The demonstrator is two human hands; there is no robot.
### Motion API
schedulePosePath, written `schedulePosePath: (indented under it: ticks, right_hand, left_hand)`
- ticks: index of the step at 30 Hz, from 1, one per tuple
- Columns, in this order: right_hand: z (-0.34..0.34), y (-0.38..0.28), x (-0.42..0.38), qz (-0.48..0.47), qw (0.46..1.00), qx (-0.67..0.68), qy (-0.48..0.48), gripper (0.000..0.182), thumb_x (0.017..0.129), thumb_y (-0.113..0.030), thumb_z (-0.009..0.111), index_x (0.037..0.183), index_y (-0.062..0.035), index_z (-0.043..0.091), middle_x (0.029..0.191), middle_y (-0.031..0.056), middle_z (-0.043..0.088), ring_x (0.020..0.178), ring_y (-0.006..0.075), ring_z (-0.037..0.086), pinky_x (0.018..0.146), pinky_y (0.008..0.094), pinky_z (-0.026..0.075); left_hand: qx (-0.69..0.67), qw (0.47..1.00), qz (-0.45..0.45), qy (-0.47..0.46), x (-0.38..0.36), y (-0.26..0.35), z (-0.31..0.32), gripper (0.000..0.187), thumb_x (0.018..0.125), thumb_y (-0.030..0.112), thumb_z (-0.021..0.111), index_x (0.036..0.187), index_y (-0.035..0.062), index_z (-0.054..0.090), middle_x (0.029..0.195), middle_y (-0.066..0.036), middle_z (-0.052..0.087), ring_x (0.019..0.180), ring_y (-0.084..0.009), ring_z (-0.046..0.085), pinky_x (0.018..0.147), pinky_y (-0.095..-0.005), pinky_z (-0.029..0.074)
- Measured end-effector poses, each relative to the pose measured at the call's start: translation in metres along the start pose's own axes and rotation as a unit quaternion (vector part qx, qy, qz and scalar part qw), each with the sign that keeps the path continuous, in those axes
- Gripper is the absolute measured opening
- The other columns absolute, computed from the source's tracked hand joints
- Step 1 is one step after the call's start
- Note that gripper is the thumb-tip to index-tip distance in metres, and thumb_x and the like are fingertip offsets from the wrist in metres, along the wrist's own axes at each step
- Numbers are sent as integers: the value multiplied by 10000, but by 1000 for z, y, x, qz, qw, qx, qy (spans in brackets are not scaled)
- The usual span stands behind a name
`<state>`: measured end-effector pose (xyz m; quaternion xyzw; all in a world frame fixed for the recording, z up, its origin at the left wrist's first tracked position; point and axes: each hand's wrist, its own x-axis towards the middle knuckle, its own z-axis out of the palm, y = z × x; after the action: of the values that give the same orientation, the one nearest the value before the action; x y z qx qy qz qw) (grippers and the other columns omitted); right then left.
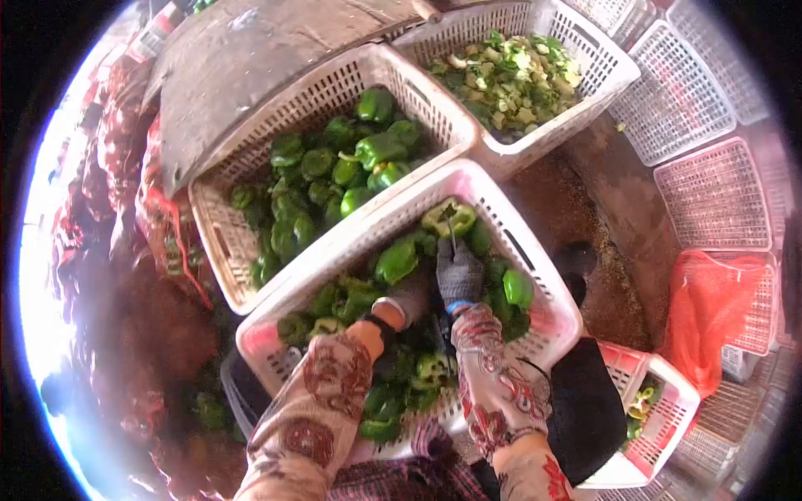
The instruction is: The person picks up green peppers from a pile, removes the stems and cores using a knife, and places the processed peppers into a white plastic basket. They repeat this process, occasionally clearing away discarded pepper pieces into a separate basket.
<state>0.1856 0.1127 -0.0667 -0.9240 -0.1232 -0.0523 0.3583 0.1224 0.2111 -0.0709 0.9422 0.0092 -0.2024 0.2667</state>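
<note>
In the head view I see the right hand (pixel 459 274), in a grey glove, closed around a thin blade (pixel 452 231) that reaches up to a cut pepper (pixel 461 217). The pepper sits, hollow upward, towards the far end of the pink-and-white near crate (pixel 539 259). The left hand (pixel 415 302), dark-gloved, is low among green peppers (pixel 396 262) in that crate; I can't tell whether it grips anything. Just beyond stands a second crate (pixel 219 250) of whole peppers, and right of that, a third (pixel 591 107) with pale-green trimmings (pixel 518 79). Red netting (pixel 706 309) drapes over crates at far right.
</note>
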Motion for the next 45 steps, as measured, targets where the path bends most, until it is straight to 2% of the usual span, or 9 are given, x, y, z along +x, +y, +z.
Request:
schedulePosePath:
  ticks: [4, 9, 14, 16, 20, 24, 30, 34, 45]
  right_hand:
    - [-16, -2, -9, 2, 993, 119, -17, 305, 939, -317, 557, 965, -39, 681, 834, 196, 683, 714, 345, 665, 656, 421, 541]
    - [-56, -102, -52, 421, 808, 410, -42, 430, 968, -431, 495, 1153, -65, 621, 947, 56, 692, 771, 191, 644, 697, 301, 532]
    - [10, -128, -147, 44, 987, 19, -153, 539, 962, -479, 452, 1314, -78, 520, 815, 249, 642, 667, 352, 632, 530, 405, 485]
    - [24, -117, -148, 193, 950, 48, -240, 525, 966, -436, 463, 1340, -69, 488, 824, 255, 643, 715, 353, 641, 584, 417, 507]
    - [65, -81, -147, 87, 984, 133, -77, 428, 960, -344, 513, 1270, -48, 512, 1014, 265, 622, 775, 382, 638, 646, 435, 530]
    - [87, -85, -146, 171, 962, 136, -162, 434, 952, -373, 515, 1278, -86, 515, 1137, 232, 594, 822, 435, 620, 702, 465, 524]
    - [9, -111, -116, 195, 937, 279, -74, 457, 958, -443, 490, 1003, -28, 676, 764, 172, 679, 692, 367, 645, 659, 424, 521]
    - [-57, -105, -101, 112, 984, -137, 17, 477, 931, -480, 519, 755, -54, 645, 610, 197, 608, 577, 398, 600, 504, 475, 460]
    - [-17, -26, -116, 89, 988, -120, -40, 409, 856, -453, 614, 675, -86, 624, 614, 207, 602, 567, 394, 606, 515, 501, 473]
  left_hand:
    - [50, 996, 41, -68, -46, 17, -43, 550, 850, 239, 495, 1384, 120, 441, 1452, -207, 377, 1325, -361, 378, 1136, -455, 243]
    - [314, 945, 3, 92, -149, -42, -30, 596, 816, 300, 555, 1381, 154, 439, 1479, -172, 335, 1314, -377, 374, 1079, -594, 229]
    - [-13, 960, -242, 144, -196, -50, -39, 590, 765, 334, 655, 1306, 151, 508, 1384, -186, 395, 1253, -427, 374, 1019, -612, 275]
    - [84, 939, -296, 152, -185, -27, -26, 585, 774, 275, 642, 1332, 199, 485, 1389, -195, 375, 1253, -433, 371, 1019, -583, 295]
    - [96, 951, -256, 148, -160, -46, -11, 592, 795, 267, 610, 1365, 207, 462, 1453, -195, 295, 1306, -461, 300, 1048, -591, 272]
    - [185, 948, -185, 182, -145, -76, 1, 563, 720, 230, 665, 1270, 226, 542, 1367, -194, 384, 1237, -443, 376, 956, -574, 364]
    - [103, 949, -208, 214, -165, -31, -24, 554, 746, 262, 656, 1281, 178, 538, 1436, -195, 328, 1311, -417, 317, 1053, -589, 269]
    - [63, 959, -218, 167, -204, 33, 12, 601, 753, 253, 634, 1331, 173, 491, 1508, -185, 242, 1411, -391, 171, 1097, -592, 188]
    - [118, 979, -138, 91, -164, 8, 37, 599, 671, 281, 631, 1198, 7, 554, 1502, -209, 249, 1411, -395, 159, 1072, -593, 236]
